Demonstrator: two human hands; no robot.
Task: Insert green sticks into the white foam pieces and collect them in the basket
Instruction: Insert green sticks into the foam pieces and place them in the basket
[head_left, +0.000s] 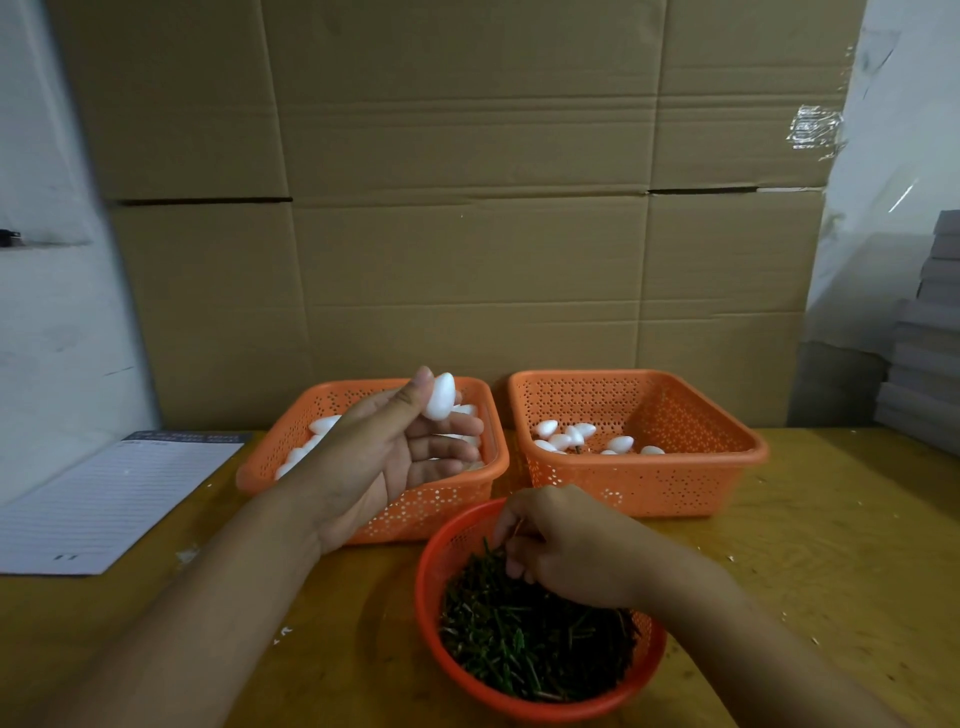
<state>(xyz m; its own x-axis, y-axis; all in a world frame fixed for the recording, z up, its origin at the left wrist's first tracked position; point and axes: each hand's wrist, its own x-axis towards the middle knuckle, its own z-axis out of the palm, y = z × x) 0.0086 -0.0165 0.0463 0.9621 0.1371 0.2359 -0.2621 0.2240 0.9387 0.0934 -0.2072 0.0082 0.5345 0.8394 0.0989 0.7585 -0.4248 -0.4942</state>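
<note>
Head view: the left hand pinches a foam piece between thumb and fingertips above the left basket. The right hand, fingers curled, digs in the sticks in the round basket at the desk's near edge; whether it grips one cannot be told. Draw one stick only, then push it in along the foam's axis. The right basket behind has open room for finished pieces.

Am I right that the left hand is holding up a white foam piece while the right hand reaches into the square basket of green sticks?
Not quite: the head view shows the green sticks in a round basket, not a square one. The left hand does hold up a white foam piece, and the right hand reaches in.
</note>
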